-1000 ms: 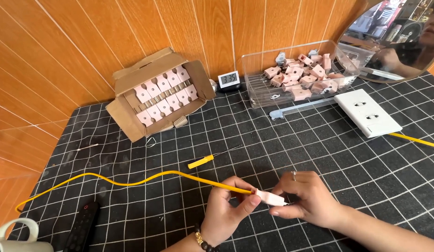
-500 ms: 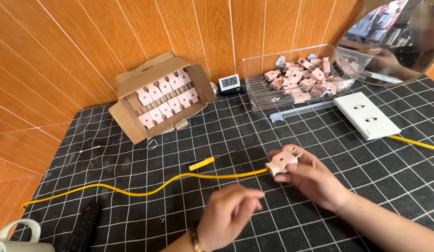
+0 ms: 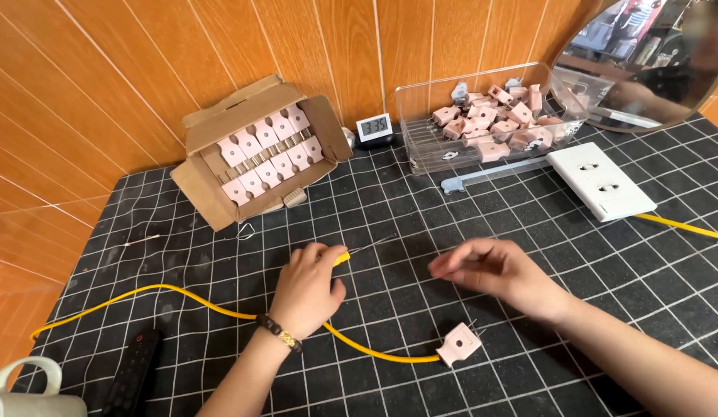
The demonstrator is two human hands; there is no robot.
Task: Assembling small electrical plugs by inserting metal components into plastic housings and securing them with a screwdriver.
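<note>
Looking down from the head view, the left hand [image 3: 309, 287] lies palm-down on the black gridded mat [image 3: 181, 255], its fingers curled over a small yellow-handled screwdriver [image 3: 351, 253] whose thin metal shaft pokes out toward the right; the fingers close on the handle. A dark beaded bracelet [image 3: 279, 333] sits on that wrist. The right hand [image 3: 498, 274] hovers just above the mat, fingers loosely extended and holding nothing (thumb and forefinger tips are near each other, yet no item shows between them).

A yellow cable [image 3: 174, 293] runs from the mat's left edge, passes under the left wrist and ends in a pink plug [image 3: 458, 344], which rests on the mat below the right hand, apart from both hands.

At the rear, an open cardboard box [image 3: 212, 189] holds rows of pink plugs. Beside it stands a small digital clock [image 3: 374, 127], then a clear plastic tray [image 3: 421, 147] with loose pink plugs. A white socket plate [image 3: 600, 180] lies near the right edge. A dark remote [image 3: 133, 374] and a pale mug [image 3: 27, 395] occupy the lower left corner.
</note>
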